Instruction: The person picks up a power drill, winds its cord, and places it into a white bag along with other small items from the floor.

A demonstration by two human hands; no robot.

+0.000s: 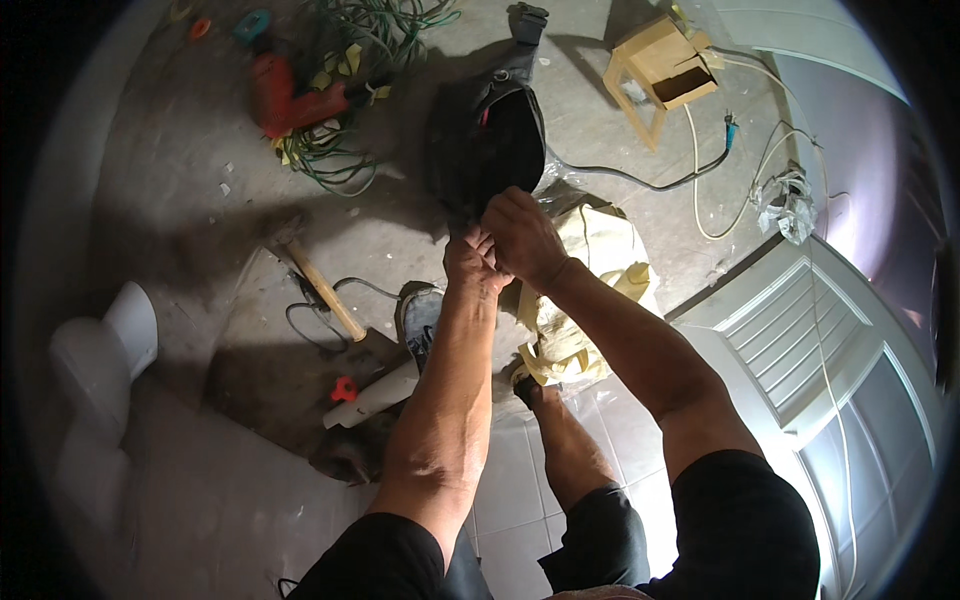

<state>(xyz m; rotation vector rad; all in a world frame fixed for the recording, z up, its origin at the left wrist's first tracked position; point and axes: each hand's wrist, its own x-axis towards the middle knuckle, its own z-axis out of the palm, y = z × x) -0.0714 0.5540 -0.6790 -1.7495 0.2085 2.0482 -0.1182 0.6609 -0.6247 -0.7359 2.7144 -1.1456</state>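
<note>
A black bag [452, 150] with a strap and buckle lies on the floor ahead of me, its dark mouth open. At its near edge both my hands meet. My left hand [474, 260] is closed on that edge, lower and to the left. Fingers bent, my right hand [526, 238] grips the edge just beside it and partly covers the left fingers. Whatever small part lies between the fingertips is hidden. Close by on the right sits a pale yellow cloth bag [612, 245] with straps.
Far left lie a red power drill [275, 95] and green wires [390, 30]. A hammer [325, 290], a white pipe [375, 398] and white pipe fittings [95, 360] are nearer. An open cardboard box [650, 55], cables and a white louvred panel [800, 330] stand right.
</note>
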